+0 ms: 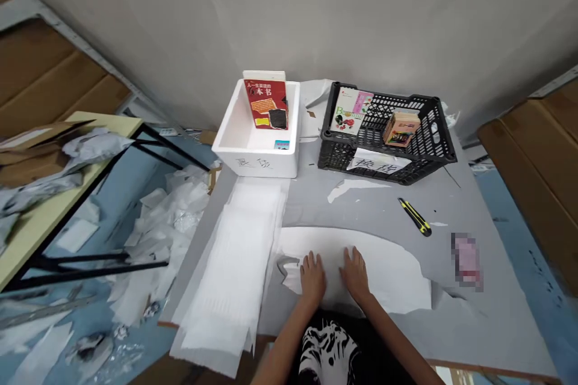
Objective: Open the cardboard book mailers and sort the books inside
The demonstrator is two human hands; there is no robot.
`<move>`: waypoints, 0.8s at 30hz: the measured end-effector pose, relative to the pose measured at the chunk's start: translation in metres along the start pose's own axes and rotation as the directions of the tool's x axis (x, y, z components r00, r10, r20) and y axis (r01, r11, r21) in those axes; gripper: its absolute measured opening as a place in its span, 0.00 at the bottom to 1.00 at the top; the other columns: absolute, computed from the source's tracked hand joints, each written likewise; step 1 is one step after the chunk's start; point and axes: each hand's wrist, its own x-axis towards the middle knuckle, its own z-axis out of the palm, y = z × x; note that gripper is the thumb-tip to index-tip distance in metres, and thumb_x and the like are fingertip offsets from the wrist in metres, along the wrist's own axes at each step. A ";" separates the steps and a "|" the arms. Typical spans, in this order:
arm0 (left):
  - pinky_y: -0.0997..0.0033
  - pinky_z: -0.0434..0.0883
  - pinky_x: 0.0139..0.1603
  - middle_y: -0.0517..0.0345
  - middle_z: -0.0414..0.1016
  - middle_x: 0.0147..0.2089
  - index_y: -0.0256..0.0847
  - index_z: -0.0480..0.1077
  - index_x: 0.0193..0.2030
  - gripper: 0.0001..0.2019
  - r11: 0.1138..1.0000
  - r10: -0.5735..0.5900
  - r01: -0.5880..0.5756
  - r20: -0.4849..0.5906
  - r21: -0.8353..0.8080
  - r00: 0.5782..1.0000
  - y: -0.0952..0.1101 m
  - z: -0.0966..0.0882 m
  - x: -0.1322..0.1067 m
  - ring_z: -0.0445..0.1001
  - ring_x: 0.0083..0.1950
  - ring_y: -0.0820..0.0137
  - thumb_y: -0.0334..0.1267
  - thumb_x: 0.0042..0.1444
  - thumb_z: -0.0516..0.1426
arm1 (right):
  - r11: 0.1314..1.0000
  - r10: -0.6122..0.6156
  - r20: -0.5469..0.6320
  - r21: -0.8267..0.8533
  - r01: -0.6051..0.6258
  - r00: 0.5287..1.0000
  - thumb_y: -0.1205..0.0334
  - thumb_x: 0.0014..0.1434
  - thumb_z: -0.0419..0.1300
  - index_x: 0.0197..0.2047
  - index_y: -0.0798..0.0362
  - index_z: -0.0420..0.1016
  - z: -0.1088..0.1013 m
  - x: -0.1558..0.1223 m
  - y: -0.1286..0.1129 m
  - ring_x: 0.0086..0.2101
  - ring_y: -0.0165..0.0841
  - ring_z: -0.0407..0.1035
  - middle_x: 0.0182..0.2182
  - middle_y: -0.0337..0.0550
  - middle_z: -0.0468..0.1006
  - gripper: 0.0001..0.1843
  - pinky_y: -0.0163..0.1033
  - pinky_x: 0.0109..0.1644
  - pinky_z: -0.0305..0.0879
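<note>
Both hands rest on a large white sheet with torn, uneven edges, near the front of the grey table. My left hand lies on its left part, fingers stretched forward, beside a ragged tear. To the right, my right hand presses on the sheet with its fingers extended. Neither hand holds anything. Left of them lies a stack of thin white foam sheets, hanging over the front edge. A yellow and black utility knife lies beyond the right hand.
At the back, a white foam box holds a red book. Beside it a black plastic crate contains several books and bears a paper label. A blurred-out pink item lies right. Packing scraps litter the floor left.
</note>
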 end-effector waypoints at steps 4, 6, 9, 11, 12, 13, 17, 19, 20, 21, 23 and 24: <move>0.41 0.55 0.63 0.42 0.53 0.68 0.41 0.56 0.65 0.29 0.998 -0.068 0.068 -0.079 -0.003 0.995 0.011 0.025 -0.007 0.52 0.68 0.50 0.29 0.54 0.49 | 0.991 -0.127 -0.067 -0.056 0.123 0.990 0.58 0.59 0.51 0.65 0.61 0.54 0.016 -0.002 0.014 0.62 0.50 0.51 0.63 0.65 0.56 0.32 0.56 0.61 0.48; 0.42 0.53 0.64 0.42 0.51 0.68 0.40 0.56 0.65 0.30 0.995 -0.094 0.091 -0.062 -0.050 0.994 0.016 0.025 -0.006 0.50 0.69 0.51 0.28 0.53 0.49 | 0.984 -0.168 -0.094 -0.073 0.161 0.981 0.56 0.59 0.49 0.64 0.63 0.55 0.022 -0.002 0.022 0.61 0.53 0.52 0.62 0.69 0.56 0.32 0.58 0.59 0.49; 0.48 0.54 0.66 0.38 0.50 0.68 0.34 0.55 0.65 0.29 0.975 -0.149 0.140 -0.039 -0.172 0.988 0.021 0.018 -0.014 0.50 0.69 0.52 0.29 0.54 0.49 | 0.975 -0.220 -0.141 -0.046 0.215 0.965 0.57 0.57 0.49 0.61 0.68 0.59 0.025 0.001 0.032 0.59 0.57 0.54 0.59 0.74 0.58 0.32 0.62 0.56 0.51; 0.53 0.56 0.66 0.36 0.51 0.68 0.30 0.55 0.65 0.28 0.950 -0.209 0.179 -0.092 -0.256 0.974 0.022 0.008 -0.030 0.52 0.68 0.54 0.32 0.56 0.49 | 0.958 -0.278 -0.176 0.019 0.286 0.944 0.58 0.55 0.50 0.58 0.68 0.62 0.021 0.006 0.031 0.58 0.58 0.55 0.57 0.74 0.61 0.31 0.63 0.54 0.55; 0.54 0.57 0.66 0.36 0.52 0.67 0.30 0.55 0.64 0.27 0.937 -0.241 0.191 -0.146 -0.293 0.960 0.021 0.002 -0.041 0.53 0.68 0.54 0.33 0.57 0.49 | 0.938 -0.326 -0.186 0.060 0.341 0.927 0.58 0.54 0.50 0.56 0.69 0.64 0.016 0.008 0.026 0.57 0.58 0.57 0.56 0.74 0.62 0.30 0.62 0.53 0.56; 0.55 0.58 0.65 0.38 0.54 0.67 0.31 0.55 0.64 0.27 0.924 -0.277 0.200 -0.210 -0.326 0.938 0.018 -0.005 -0.054 0.55 0.67 0.55 0.34 0.57 0.49 | 0.906 -0.386 -0.192 0.104 0.409 0.902 0.58 0.54 0.49 0.55 0.68 0.66 0.009 0.010 0.016 0.56 0.57 0.58 0.54 0.73 0.64 0.29 0.61 0.52 0.58; 0.53 0.63 0.62 0.44 0.59 0.64 0.40 0.54 0.64 0.25 0.849 -0.487 0.286 -0.447 -0.445 0.750 -0.011 -0.039 -0.129 0.58 0.64 0.58 0.34 0.59 0.47 | 0.653 -0.675 -0.199 0.288 0.701 0.711 0.53 0.58 0.46 0.53 0.60 0.68 -0.030 -0.010 -0.067 0.53 0.49 0.63 0.49 0.61 0.71 0.26 0.56 0.53 0.61; 0.53 0.64 0.61 0.45 0.60 0.63 0.41 0.54 0.64 0.24 0.789 -0.604 0.359 -0.522 -0.499 0.602 -0.035 -0.057 -0.180 0.59 0.63 0.59 0.34 0.60 0.47 | 0.474 -0.798 -0.208 0.362 0.802 0.566 0.51 0.60 0.45 0.54 0.58 0.67 -0.049 -0.045 -0.122 0.52 0.46 0.64 0.48 0.56 0.72 0.26 0.55 0.54 0.61; 0.54 0.64 0.60 0.44 0.60 0.62 0.40 0.54 0.64 0.24 0.754 -0.654 0.394 -0.548 -0.525 0.522 -0.048 -0.064 -0.207 0.60 0.63 0.59 0.34 0.60 0.47 | 0.374 -0.855 -0.207 0.390 0.841 0.476 0.50 0.61 0.45 0.55 0.58 0.66 -0.057 -0.068 -0.149 0.52 0.45 0.64 0.48 0.56 0.72 0.27 0.55 0.54 0.61; 0.54 0.64 0.60 0.44 0.61 0.62 0.40 0.54 0.64 0.23 0.717 -0.697 0.429 -0.567 -0.550 0.438 -0.061 -0.069 -0.236 0.60 0.62 0.59 0.35 0.61 0.46 | 0.281 -0.895 -0.211 0.416 0.865 0.392 0.50 0.61 0.45 0.55 0.58 0.66 -0.063 -0.094 -0.175 0.52 0.44 0.64 0.49 0.56 0.72 0.26 0.54 0.55 0.61; 0.54 0.64 0.59 0.44 0.62 0.60 0.40 0.54 0.63 0.22 0.636 -0.759 0.490 -0.597 -0.597 0.258 -0.087 -0.074 -0.296 0.61 0.62 0.59 0.36 0.62 0.45 | 0.124 -0.946 -0.207 0.474 0.872 0.247 0.51 0.61 0.46 0.56 0.56 0.66 -0.068 -0.150 -0.220 0.52 0.42 0.64 0.50 0.54 0.72 0.25 0.53 0.56 0.61; 0.54 0.63 0.60 0.43 0.62 0.60 0.40 0.54 0.63 0.22 0.595 -0.776 0.512 -0.609 -0.620 0.165 -0.100 -0.073 -0.326 0.60 0.62 0.59 0.38 0.62 0.45 | 0.068 -0.962 -0.196 0.502 0.862 0.190 0.51 0.61 0.46 0.56 0.55 0.66 -0.067 -0.178 -0.239 0.52 0.42 0.64 0.50 0.54 0.72 0.25 0.53 0.55 0.61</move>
